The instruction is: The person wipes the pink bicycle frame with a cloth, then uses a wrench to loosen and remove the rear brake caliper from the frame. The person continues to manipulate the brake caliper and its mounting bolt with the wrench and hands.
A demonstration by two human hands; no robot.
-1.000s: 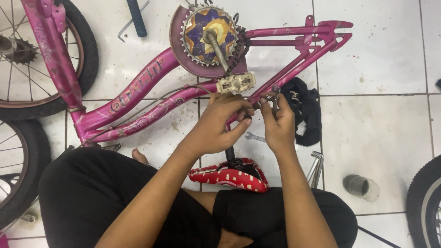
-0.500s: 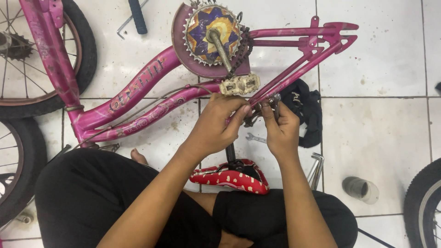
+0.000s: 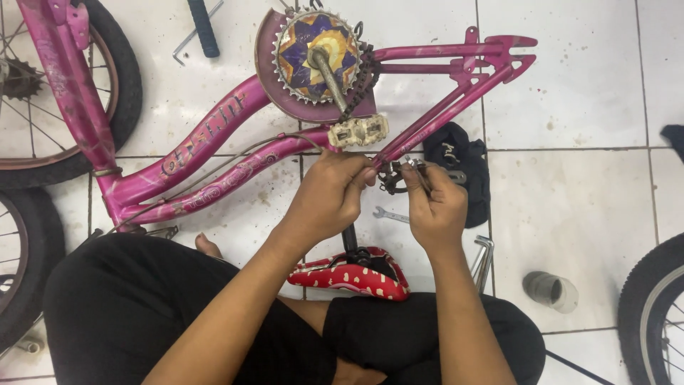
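A pink child's bicycle frame [image 3: 214,139] lies on its side on the white tiled floor. Its chainring with a purple and yellow guard [image 3: 311,50], crank and pale pedal [image 3: 358,131] face up. My left hand [image 3: 329,196] grips the frame's tube just below the pedal. My right hand [image 3: 434,207] holds a small metal tool against a black brake part [image 3: 394,177] at the frame's rear stays. The red saddle with white spots [image 3: 353,274] points toward my lap, its black post hidden behind my left hand.
A small wrench [image 3: 390,214] lies on the tile between my hands. A black pouch [image 3: 459,167] sits behind my right hand. Hex keys [image 3: 484,260] and a grey cup [image 3: 550,291] lie at right. Wheels are at left [image 3: 114,85], lower left and lower right [image 3: 652,314].
Both hands have stayed at the rear stays, with only small finger shifts. The view has drifted slightly, so the frame sits a little lower and further right.
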